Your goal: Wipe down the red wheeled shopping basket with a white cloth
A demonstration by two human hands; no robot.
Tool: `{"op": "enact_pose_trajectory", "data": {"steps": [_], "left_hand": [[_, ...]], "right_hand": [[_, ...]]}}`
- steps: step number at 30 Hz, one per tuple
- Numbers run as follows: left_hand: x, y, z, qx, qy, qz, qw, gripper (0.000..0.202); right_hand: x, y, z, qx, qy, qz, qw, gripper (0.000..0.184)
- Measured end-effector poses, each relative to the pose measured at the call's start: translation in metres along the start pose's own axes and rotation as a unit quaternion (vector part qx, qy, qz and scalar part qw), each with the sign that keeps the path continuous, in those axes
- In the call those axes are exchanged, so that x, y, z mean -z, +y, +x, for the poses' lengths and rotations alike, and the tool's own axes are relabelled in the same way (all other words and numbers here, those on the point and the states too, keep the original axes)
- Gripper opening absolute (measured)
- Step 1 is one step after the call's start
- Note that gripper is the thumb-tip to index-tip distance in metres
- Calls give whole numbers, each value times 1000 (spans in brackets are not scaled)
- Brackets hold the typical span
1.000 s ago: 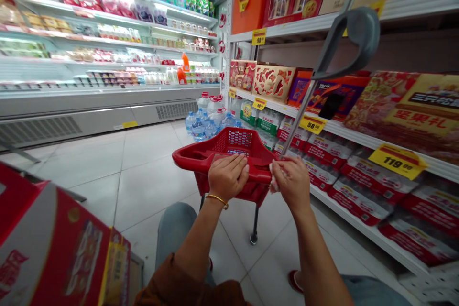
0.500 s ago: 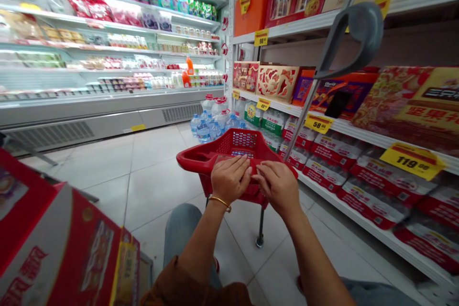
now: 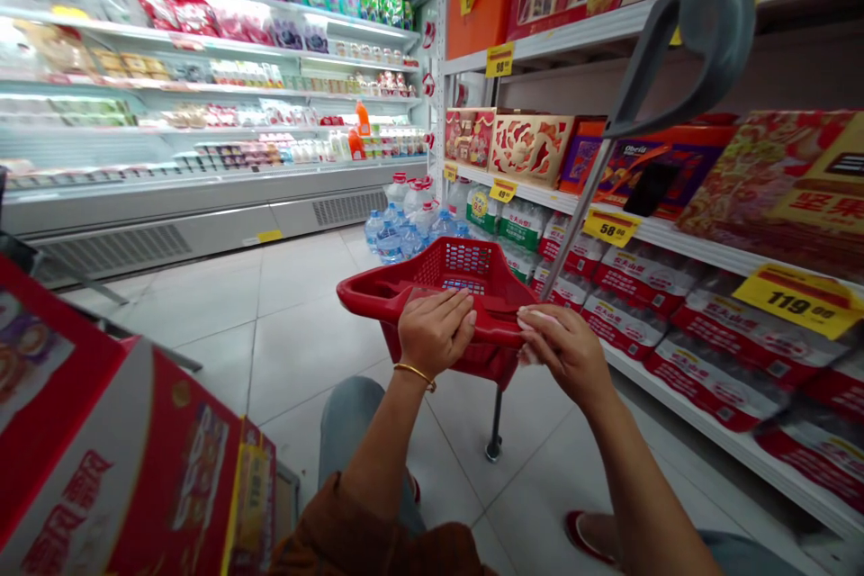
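Observation:
A red plastic shopping cart point(image 3: 368, 288) with a perforated basket stands right before me. My left hand point(image 3: 436, 333) is wrapped over the middle of its handle bar point(image 3: 496, 329); a gold bracelet circles that wrist. Farther right along the bar, my right hand point(image 3: 567, 349) pinches a crumpled white tissue or cloth point(image 3: 532, 355) against it. Part of the tissue hangs below the fingers, the rest is hidden in them. A metal pole topped by a grey plastic loop point(image 3: 733, 36) rises beside the cart's right side.
A lit refrigerated case point(image 3: 202, 225) runs along the back left. Bottled water jugs point(image 3: 405, 234) stand on the floor ahead. Shelves at right hold gift boxes point(image 3: 530, 148) and shrink-wrapped water packs point(image 3: 708, 315). Red cartons point(image 3: 135, 468) flank me at lower left.
My right hand has slid right along the handle bar, away from my left hand, and the white tissue now shows in it. My left hand stays in place on the bar.

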State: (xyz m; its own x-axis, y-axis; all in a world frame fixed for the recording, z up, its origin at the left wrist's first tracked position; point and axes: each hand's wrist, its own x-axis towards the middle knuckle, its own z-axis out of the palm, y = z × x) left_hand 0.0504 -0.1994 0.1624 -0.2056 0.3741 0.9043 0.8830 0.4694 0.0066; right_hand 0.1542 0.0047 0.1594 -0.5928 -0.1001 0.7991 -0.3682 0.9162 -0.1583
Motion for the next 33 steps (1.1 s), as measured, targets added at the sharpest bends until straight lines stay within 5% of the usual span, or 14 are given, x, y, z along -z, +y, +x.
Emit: {"op": "enact_pose_trajectory", "data": {"steps": [11,21,33], "left_hand": [[-2,5,1,9,6,22,1000,24],[-5,11,-4,30,29,25,999,23],[-4,9,0,6,21,22,1000,24]], "right_hand": [[-13,-7,-3,-116,114,15,987,22],[-50,-65,19,-49,100,-148,983,17],[-20,-24,8,-67,65,-117,989,19]]}}
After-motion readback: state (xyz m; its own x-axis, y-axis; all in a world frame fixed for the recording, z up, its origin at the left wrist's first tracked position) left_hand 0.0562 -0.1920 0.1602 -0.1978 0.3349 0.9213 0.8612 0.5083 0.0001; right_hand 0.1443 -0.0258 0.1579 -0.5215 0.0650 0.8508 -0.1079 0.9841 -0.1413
